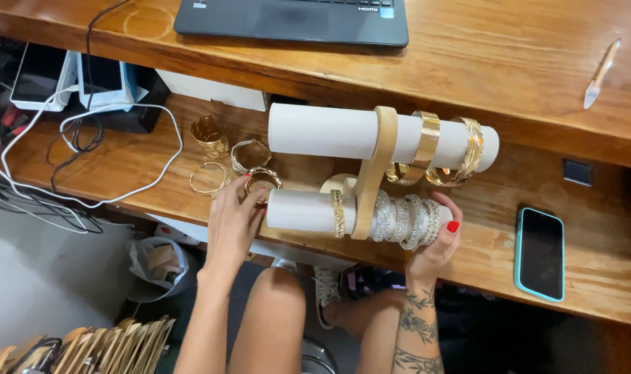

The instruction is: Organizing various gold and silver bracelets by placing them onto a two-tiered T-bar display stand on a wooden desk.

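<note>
A wooden bracelet stand with two white padded rolls stands on the lower wooden shelf. My left hand cups the left end of the lower roll. My right hand grips that roll's right end, over several sparkling silver bangles. A gold chain bracelet sits on the lower roll left of the post. The upper roll carries two wide gold bangles near its right end. Loose gold bracelets lie on the shelf by my left hand.
A dark laptop sits on the upper desk, with a clear pen to the right. A phone in a teal case lies on the shelf at right. White cables and boxes crowd the left. A bin stands below.
</note>
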